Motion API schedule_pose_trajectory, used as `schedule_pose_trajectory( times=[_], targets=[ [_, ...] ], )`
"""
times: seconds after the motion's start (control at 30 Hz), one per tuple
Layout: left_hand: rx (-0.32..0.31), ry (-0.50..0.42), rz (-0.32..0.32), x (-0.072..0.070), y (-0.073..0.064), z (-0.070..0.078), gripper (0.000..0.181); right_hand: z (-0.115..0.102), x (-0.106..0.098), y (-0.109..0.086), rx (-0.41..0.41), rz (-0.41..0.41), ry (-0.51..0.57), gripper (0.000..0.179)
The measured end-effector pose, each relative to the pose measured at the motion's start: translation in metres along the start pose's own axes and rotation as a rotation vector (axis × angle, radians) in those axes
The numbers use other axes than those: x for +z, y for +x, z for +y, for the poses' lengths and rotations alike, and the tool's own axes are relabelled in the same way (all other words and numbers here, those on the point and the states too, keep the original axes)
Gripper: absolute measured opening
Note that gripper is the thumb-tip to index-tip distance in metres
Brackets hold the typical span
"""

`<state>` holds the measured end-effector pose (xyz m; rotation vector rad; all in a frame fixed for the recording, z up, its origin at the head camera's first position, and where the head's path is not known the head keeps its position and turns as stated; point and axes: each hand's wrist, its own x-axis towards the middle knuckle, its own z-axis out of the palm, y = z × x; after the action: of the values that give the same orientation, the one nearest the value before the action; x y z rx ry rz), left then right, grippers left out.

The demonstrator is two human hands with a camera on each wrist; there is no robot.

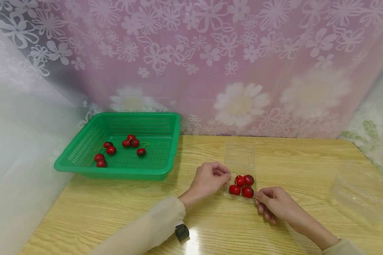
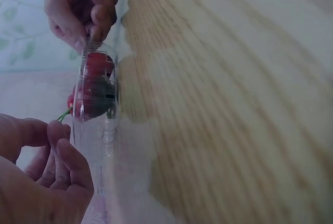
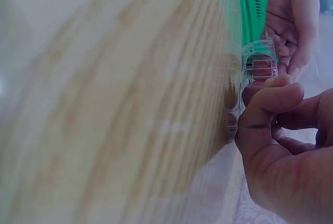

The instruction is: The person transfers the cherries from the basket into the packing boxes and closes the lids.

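The left hand [image 1: 210, 179] pinches a cherry stem [image 1: 234, 173], the right hand [image 1: 276, 203] a clear box [image 1: 240, 156] of four cherries [image 1: 247, 192]. A green basket [image 1: 115, 173] holds eight cherries [image 1: 111, 150].

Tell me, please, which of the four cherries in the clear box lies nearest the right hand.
The front-right cherry, just left of the right hand; the front-left cherry and the two back cherries sit farther away.

4 red cherries [image 1: 240, 181] in clear open box [image 1: 239, 157]
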<state>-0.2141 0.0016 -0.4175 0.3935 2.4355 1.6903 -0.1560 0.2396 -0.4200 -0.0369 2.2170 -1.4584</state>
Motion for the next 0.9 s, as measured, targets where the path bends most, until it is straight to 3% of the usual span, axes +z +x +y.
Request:
schedule_pose_trajectory(
  times=[0.37,0.6,0.9],
  targets=[
    [0.141,0.220,0.010,-0.003,0.003,-0.003,0.006,-0.001,0.000,0.000,0.002,0.003,-0.008,0.032],
    [0.226,0.490,0.008,-0.003,0.008,0.003,0.011,-0.001,-0.001,0.000,0.006,-0.005,-0.004,0.032],
    [0.364,0.842,-0.065,0.002,0.005,0.009,0.028,0.000,-0.001,0.000,-0.004,-0.011,-0.011,0.033]
  ],
)
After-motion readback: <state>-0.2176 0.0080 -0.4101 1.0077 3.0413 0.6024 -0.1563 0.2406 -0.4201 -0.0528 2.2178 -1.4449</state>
